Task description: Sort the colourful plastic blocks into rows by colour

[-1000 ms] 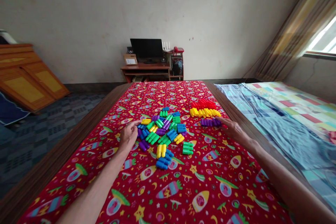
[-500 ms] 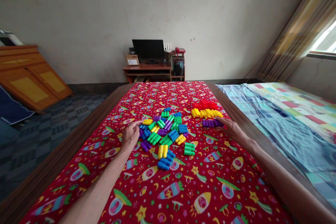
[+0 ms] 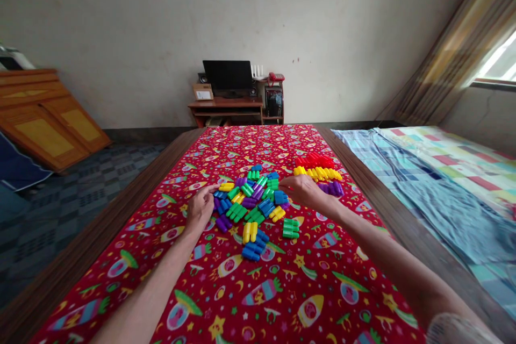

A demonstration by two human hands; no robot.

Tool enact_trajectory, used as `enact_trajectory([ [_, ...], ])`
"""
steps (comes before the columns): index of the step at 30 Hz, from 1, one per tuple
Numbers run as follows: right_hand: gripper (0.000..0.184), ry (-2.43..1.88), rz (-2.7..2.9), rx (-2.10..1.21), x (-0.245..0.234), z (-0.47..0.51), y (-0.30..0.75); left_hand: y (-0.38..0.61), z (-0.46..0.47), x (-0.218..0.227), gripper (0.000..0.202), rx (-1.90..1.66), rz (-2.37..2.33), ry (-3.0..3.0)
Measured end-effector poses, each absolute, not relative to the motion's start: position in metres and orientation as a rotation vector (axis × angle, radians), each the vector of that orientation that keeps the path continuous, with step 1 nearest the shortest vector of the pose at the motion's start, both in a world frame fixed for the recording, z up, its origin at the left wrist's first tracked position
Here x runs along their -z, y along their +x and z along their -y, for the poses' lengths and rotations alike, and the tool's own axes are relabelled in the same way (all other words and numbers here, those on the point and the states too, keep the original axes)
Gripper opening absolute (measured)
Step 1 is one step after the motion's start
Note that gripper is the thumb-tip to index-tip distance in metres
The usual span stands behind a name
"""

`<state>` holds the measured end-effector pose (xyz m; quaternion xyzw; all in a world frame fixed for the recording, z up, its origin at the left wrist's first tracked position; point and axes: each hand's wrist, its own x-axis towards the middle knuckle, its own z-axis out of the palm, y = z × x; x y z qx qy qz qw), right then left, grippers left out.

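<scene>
A heap of plastic building blocks [image 3: 249,202] in blue, green, purple and yellow lies on the red patterned tablecloth [image 3: 266,301]. My left hand [image 3: 201,207] rests at the heap's left edge, fingers loosely bent and apart, close to a yellow block [image 3: 226,186]. Over the heap's right side, my right hand [image 3: 303,190] stretches its fingers leftward above a blue block [image 3: 281,197]; I see nothing in them, though the fingertips are slightly blurred. Beyond this hand are a purple row [image 3: 335,188], a yellow row [image 3: 324,173] and a red row [image 3: 315,159] of blocks.
A green block [image 3: 291,228] lies nearer me, apart from the heap. A bed with a blue and checkered cover [image 3: 435,188] adjoins the table's right side. Against the far wall stands a desk [image 3: 226,103] with a monitor [image 3: 228,76]; a wooden cabinet [image 3: 48,123] is at left.
My right hand has moved left from the purple row to the heap's right edge, leaving the purple blocks in their row. The left hand has stayed in place.
</scene>
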<state>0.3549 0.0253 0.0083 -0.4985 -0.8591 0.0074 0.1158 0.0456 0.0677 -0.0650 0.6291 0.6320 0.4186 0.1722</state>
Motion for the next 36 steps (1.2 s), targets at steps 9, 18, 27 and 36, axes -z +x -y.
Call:
enact_trajectory([
  [9,0.037,-1.58,2.657,0.027,0.013,-0.054,0.277,0.044,-0.069,0.066,0.042,-1.151,-1.804,1.822],
  [18,0.029,-1.436,2.671,0.028,0.026,-0.058,0.284,0.044,-0.068,0.067,0.042,-1.158,-1.783,1.843],
  [27,0.015,-1.247,2.307,-0.313,0.017,-0.06,0.298,0.045,-0.068,0.066,0.041,-1.169,-1.796,1.847],
  [36,0.033,-1.002,1.448,-1.153,0.043,-0.058,0.301,0.055,-0.057,0.05,0.037,-1.344,-1.67,2.062],
])
